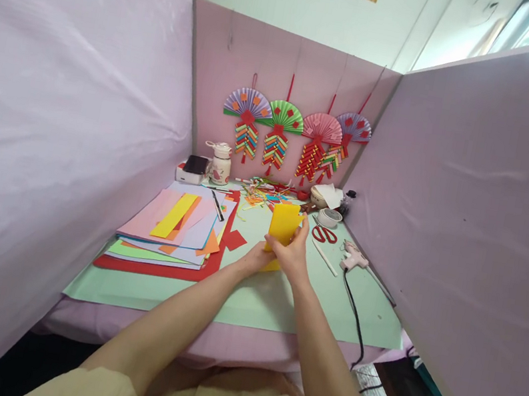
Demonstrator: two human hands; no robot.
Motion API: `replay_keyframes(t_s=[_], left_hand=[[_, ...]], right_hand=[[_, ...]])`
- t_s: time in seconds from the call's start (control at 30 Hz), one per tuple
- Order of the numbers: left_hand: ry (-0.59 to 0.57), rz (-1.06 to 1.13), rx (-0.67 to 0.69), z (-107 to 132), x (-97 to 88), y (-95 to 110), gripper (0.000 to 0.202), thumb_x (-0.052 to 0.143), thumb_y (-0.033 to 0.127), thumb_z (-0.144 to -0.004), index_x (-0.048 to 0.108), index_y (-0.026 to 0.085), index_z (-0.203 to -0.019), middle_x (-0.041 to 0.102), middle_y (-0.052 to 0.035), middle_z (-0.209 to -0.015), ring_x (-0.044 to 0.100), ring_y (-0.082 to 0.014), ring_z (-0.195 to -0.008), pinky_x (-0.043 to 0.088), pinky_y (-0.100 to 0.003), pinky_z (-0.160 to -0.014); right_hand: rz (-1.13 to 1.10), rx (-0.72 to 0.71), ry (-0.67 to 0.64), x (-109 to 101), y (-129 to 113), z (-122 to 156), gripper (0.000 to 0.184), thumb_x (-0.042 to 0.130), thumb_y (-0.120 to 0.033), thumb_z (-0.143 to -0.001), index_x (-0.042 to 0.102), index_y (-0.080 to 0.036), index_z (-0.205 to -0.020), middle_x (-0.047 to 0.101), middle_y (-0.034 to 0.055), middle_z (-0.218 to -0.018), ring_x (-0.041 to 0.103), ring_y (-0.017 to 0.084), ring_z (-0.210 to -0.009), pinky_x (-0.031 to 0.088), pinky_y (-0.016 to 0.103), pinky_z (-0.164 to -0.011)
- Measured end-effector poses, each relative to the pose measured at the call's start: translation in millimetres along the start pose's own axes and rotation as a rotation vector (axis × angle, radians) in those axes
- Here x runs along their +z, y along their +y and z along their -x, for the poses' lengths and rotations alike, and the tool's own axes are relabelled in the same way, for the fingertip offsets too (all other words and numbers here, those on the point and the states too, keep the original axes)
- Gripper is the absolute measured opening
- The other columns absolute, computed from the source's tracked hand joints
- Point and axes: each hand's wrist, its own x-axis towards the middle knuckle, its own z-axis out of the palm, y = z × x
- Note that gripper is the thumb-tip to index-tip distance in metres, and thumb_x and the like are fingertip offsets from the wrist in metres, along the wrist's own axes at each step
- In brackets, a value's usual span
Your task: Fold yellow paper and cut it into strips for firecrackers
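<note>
A piece of yellow paper [283,221] stands upright between my hands above the middle of the table, and its lower end shows beneath them. My left hand [257,258] grips it from below on the left, partly hidden behind the right hand. Around its right edge the fingers of my right hand [292,251] are closed, with the thumb across the front. Whether the paper is folded or in layers I cannot tell. To the left of my hands a red paper square [236,240] lies on the green table mat [187,298].
Stacked coloured paper [137,231] lies left, with a black craft knife [217,206] on it. Right are red-handled scissors [324,234], a white pen-like stick [324,259] and a corded glue gun [354,258]. Paper scraps [259,196] and a bottle [220,165] stand behind; fan ornaments [286,117] hang on the panel.
</note>
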Motion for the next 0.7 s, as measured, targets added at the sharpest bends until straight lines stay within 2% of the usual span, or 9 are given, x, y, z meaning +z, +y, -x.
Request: replay_keyframes(t_s=[0.13,0.23,0.3,0.37,0.43,0.53,0.6,0.7], left_hand=[[0.034,-0.046,-0.069,-3,-11.4,-14,0.045,0.066,0.045,-0.078,0.063,0.014,-0.111,0.068,-0.0109,-0.103,0.063,-0.0249,-0.095,0.049,-0.038,-0.085],[-0.027,-0.099,-0.109,-5,-17.4,-24,0.043,0.070,0.046,-0.074,0.067,0.011,-0.098,0.069,-0.0113,-0.090,0.065,-0.0229,-0.084,0.050,-0.036,-0.078],[-0.052,-0.121,-0.120,-5,-19.5,-30,0.041,0.072,0.045,-0.072,0.067,0.010,-0.093,0.069,-0.0112,-0.086,0.065,-0.0225,-0.081,0.050,-0.036,-0.076],[-0.042,-0.140,-0.115,-5,-20.2,-33,0.039,0.070,0.045,-0.074,0.067,0.010,-0.093,0.069,-0.0104,-0.086,0.065,-0.0216,-0.080,0.049,-0.035,-0.076],[-0.029,-0.164,-0.105,-4,-19.6,-35,0.036,0.068,0.045,-0.076,0.067,0.011,-0.090,0.069,-0.0089,-0.084,0.064,-0.0208,-0.080,0.048,-0.034,-0.076],[-0.013,-0.183,-0.098,-4,-17.5,-34,0.035,0.068,0.044,-0.075,0.067,0.012,-0.090,0.069,-0.0074,-0.083,0.063,-0.0206,-0.078,0.048,-0.034,-0.074],[0.000,-0.187,-0.096,-3,-16.5,-32,0.037,0.068,0.044,-0.075,0.067,0.012,-0.094,0.069,-0.0073,-0.085,0.063,-0.0210,-0.079,0.048,-0.034,-0.074],[0.027,-0.201,-0.086,-2,-16.3,-28,0.040,0.070,0.044,-0.073,0.065,0.013,-0.099,0.068,-0.0069,-0.091,0.062,-0.0212,-0.083,0.048,-0.033,-0.075]], right_hand=[[-0.126,0.011,-0.027,-19,4,-10,0.091,0.073,-0.032,-0.066,0.023,-0.031,-0.142,0.055,0.0057,-0.113,0.055,0.021,-0.106,0.045,0.039,-0.094],[-0.173,0.077,-0.029,-32,13,-15,0.073,0.071,-0.035,-0.069,0.038,-0.027,-0.134,0.060,0.0054,-0.105,0.057,0.021,-0.103,0.046,0.038,-0.091],[-0.187,0.113,-0.108,-38,19,-14,0.063,0.072,-0.035,-0.069,0.048,-0.025,-0.125,0.063,0.0058,-0.104,0.057,0.021,-0.103,0.047,0.036,-0.088],[-0.191,0.138,-0.215,-41,23,-9,0.055,0.073,-0.035,-0.068,0.054,-0.026,-0.119,0.065,0.0053,-0.106,0.059,0.021,-0.099,0.049,0.033,-0.080],[-0.174,0.169,-0.259,-42,27,-4,0.041,0.072,-0.038,-0.068,0.062,-0.025,-0.106,0.067,0.0036,-0.095,0.061,0.019,-0.080,0.049,0.029,-0.063],[-0.142,0.203,-0.221,-41,33,0,0.022,0.070,-0.041,-0.069,0.067,-0.021,-0.079,0.063,-0.0001,-0.068,0.050,0.013,-0.052,0.040,0.026,-0.046],[-0.141,0.196,-0.196,-40,35,0,0.021,0.071,-0.040,-0.068,0.066,-0.021,-0.072,0.062,-0.0011,-0.064,0.048,0.012,-0.050,0.040,0.026,-0.047],[-0.145,0.187,-0.168,-40,36,-2,0.020,0.073,-0.039,-0.064,0.068,-0.022,-0.072,0.065,-0.0008,-0.070,0.053,0.014,-0.057,0.044,0.028,-0.054]])
